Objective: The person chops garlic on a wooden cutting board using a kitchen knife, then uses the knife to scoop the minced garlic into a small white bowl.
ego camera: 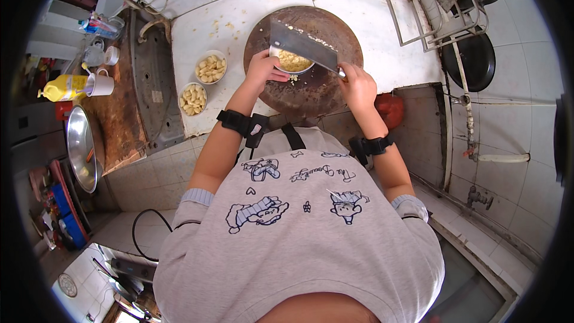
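Observation:
My left hand (pixel 263 70) grips the left side of a white bowl (pixel 299 72) over the round wooden chopping board (pixel 309 96). Chopped garlic (pixel 292 59) fills much of the bowl. In my right hand (pixel 357 81) is the handle of a broad cleaver (pixel 305 45). Its blade slants across the bowl's top and hides the far rim. Small garlic bits cling along the blade's upper edge. A few more crumbs (pixel 293 81) lie on the board just below the bowl.
Two bowls of peeled garlic cloves (pixel 210 68) (pixel 193 99) stand left of the board on the white counter (pixel 381 18). A metal rack (pixel 430 13) is at the far right, near a black pan (pixel 471 63). Left lie a sink (pixel 154 80) and a steel basin (pixel 83 148).

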`<state>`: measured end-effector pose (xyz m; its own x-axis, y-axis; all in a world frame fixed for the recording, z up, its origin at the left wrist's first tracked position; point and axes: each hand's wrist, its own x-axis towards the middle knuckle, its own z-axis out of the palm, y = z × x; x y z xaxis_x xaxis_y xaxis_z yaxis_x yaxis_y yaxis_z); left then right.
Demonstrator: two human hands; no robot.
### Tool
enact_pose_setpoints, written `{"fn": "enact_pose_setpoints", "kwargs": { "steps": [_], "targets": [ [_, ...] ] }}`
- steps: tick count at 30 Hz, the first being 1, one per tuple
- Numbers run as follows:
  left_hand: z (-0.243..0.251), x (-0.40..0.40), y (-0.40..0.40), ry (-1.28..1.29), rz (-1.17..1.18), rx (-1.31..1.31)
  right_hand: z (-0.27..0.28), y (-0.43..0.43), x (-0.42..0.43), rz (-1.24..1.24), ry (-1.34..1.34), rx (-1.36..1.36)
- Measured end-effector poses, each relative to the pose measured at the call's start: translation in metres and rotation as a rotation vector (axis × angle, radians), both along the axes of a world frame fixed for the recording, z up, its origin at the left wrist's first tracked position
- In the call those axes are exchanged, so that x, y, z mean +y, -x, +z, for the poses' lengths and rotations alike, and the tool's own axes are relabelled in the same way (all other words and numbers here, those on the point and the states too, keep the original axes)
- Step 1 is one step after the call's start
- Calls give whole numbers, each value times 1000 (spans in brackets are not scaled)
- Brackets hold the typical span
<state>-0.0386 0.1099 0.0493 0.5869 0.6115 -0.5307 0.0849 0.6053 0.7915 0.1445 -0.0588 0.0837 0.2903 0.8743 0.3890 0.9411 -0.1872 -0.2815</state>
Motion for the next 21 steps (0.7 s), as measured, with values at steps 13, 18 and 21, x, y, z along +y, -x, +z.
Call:
{"fn": "enact_pose_setpoints", "kwargs": {
  "steps": [13, 18, 21],
  "targets": [
    [-2, 10, 39, -32, 103, 3, -29, -36, -44, -106, 160, -5],
    [-5, 2, 39, -117, 91, 35, -38, -20, -30, -311, 197, 627],
    [-8, -6, 30, -126, 86, 25, -51, -11, -15, -228, 81, 1076]
  ]
}}
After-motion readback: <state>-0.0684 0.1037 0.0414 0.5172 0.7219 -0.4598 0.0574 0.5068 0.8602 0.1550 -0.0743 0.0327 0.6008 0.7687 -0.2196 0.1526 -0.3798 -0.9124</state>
